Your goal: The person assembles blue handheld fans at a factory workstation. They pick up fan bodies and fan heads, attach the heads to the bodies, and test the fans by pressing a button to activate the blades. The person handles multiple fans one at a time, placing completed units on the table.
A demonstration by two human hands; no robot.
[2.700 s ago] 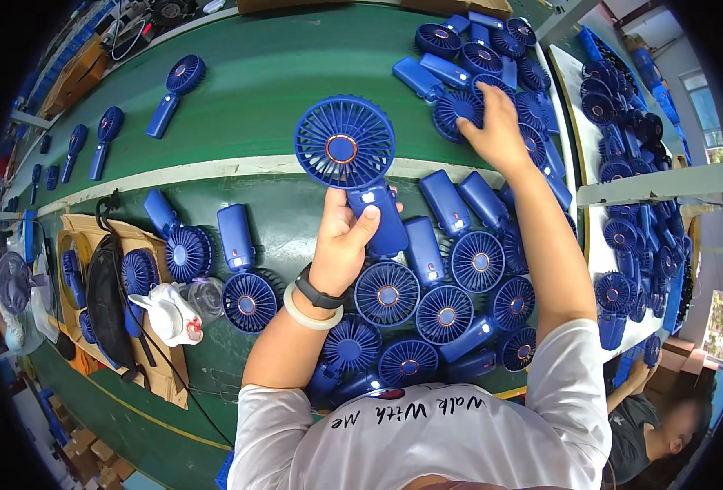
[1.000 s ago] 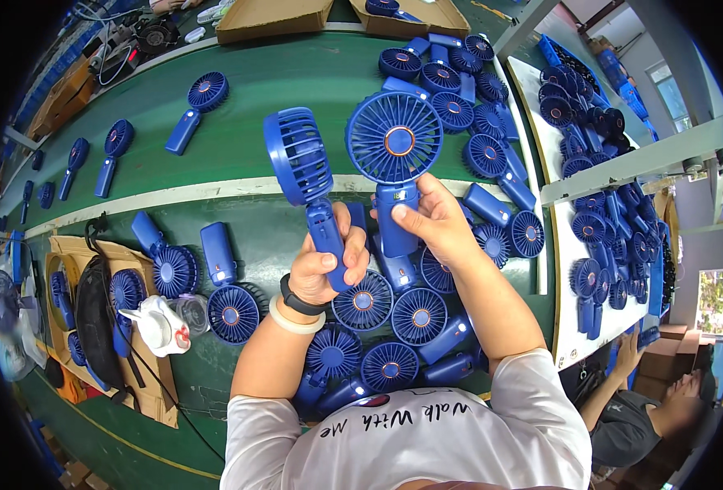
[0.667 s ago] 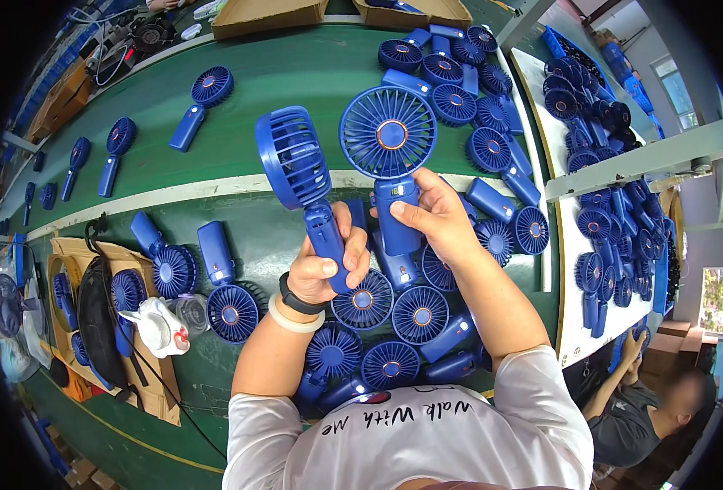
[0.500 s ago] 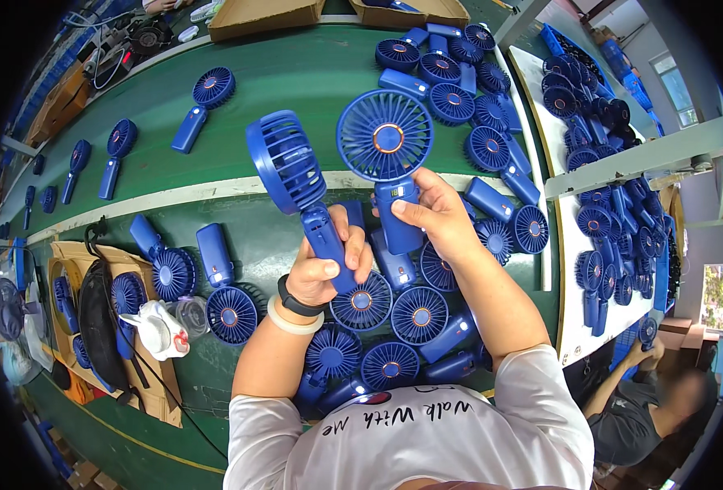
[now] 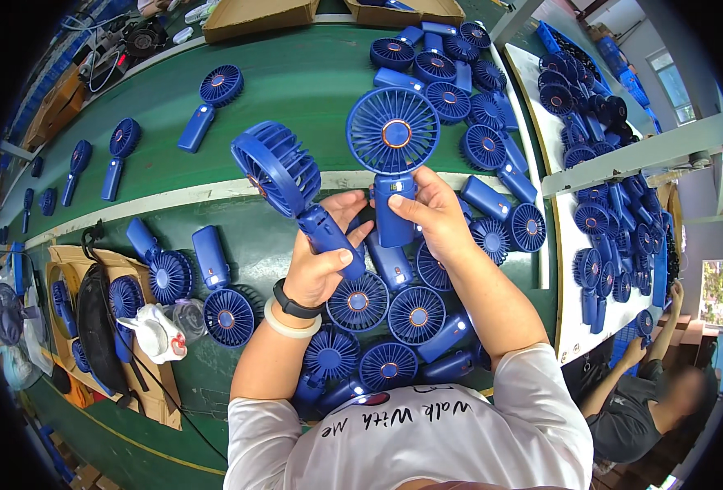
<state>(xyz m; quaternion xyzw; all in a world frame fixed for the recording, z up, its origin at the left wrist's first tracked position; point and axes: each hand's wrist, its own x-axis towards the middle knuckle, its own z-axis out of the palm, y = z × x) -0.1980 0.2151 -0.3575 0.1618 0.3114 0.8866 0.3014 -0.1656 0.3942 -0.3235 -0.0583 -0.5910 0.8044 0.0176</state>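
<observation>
My left hand (image 5: 316,269) grips the handle of a blue handheld fan (image 5: 278,167), thumb across the handle. That fan leans to the left, its ribbed cage turned sideways. Fingers of the same hand stretch toward the second fan's handle; whether they touch it is hard to see. In my right hand (image 5: 441,219) a second blue handheld fan (image 5: 395,135) stands upright, its round grille and orange-ringed hub facing me. A small lit display shows near my right thumb. Below both hands, several more blue fans (image 5: 358,301) lie on the green table.
A green conveyor belt (image 5: 296,90) carries spaced fans at left and a pile of fans (image 5: 447,102) at right. A cardboard tray (image 5: 161,384) with a black pouch lies left, beside a white rabbit-shaped item (image 5: 157,333). Another person (image 5: 643,400) holds a fan at far right.
The left-hand fan has tilted further left and its cage has turned. Left fingers have opened out toward the other fan. The right-hand fan has shifted slightly right. Belt fans have moved slightly right.
</observation>
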